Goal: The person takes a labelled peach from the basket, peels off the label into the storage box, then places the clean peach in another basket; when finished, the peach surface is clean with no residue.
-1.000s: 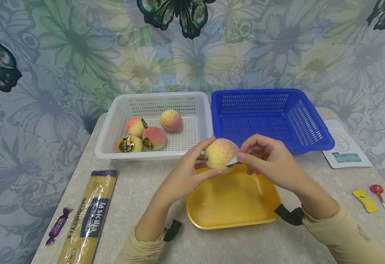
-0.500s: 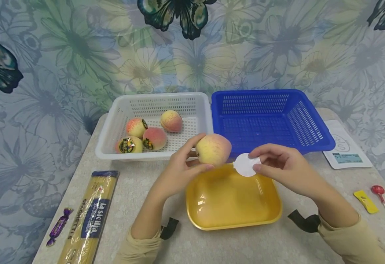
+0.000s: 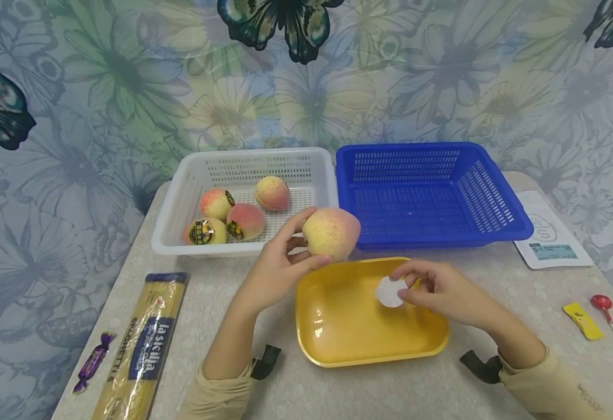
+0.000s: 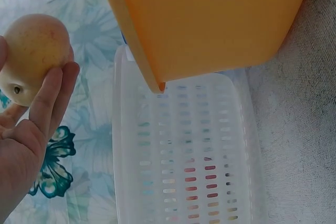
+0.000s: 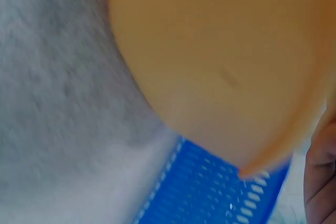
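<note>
Since a second ago the right hand has drawn away from the peach and dropped toward the yellow tray, the white round sticker pinched at its fingertips over the tray floor, probably to discard it there. The left hand grips the bare peach aloft, between the tray and the white basket, where four peaches lie. The blue basket stands beside it.

Right wrist view blurred; right hand cut off at edge
</note>
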A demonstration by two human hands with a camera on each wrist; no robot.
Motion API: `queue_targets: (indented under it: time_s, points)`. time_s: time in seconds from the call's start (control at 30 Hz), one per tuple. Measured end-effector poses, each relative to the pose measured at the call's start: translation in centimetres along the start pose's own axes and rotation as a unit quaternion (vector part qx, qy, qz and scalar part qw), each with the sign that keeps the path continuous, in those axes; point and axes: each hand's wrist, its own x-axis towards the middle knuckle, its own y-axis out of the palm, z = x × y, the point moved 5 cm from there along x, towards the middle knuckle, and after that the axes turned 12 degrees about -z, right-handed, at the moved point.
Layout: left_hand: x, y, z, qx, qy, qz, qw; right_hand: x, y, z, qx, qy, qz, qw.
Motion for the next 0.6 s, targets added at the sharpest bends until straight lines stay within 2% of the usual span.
queue_targets:
  time_s: [0.3,0.43,0.6]
  points:
    - [0.1,-0.2,0.3,-0.002,-0.006,-0.002,1.0,1.2,3.4,-1.2,-0.096,-0.035,0.016,0.995]
    - [0.2,-0.2,0.3,-0.002,-0.006,-0.002,1.0,1.3,4.1,-1.5,-0.129,-0.041,0.0,0.991]
    - [0.1,-0.4,0.4,-0.006,-0.009,-0.004,0.9999,1.6,4.9,-1.5,-0.187,-0.043,-0.025,0.981]
